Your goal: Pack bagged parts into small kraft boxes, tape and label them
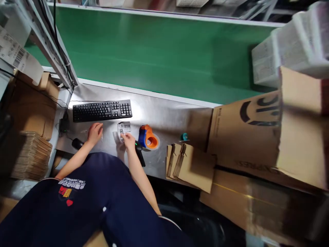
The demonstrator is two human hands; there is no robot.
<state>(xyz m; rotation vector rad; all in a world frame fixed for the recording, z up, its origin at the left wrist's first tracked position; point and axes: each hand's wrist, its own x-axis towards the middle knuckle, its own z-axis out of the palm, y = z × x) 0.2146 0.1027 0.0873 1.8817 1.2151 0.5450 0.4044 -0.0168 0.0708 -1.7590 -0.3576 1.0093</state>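
My right hand pinches the near edge of a small clear packet with a printed label, which lies on the steel bench. My left hand rests on the bench just below a black keyboard, fingers curled loosely, nothing visible in it. An orange and blue tape dispenser stands right beside my right hand, with a black handheld device lying next to my right wrist.
A green conveyor belt runs behind the bench. Folded cardboard boxes and large flattened cartons crowd the right side. A stack of flat cardboard sits at left. White labelled parcels are at upper right.
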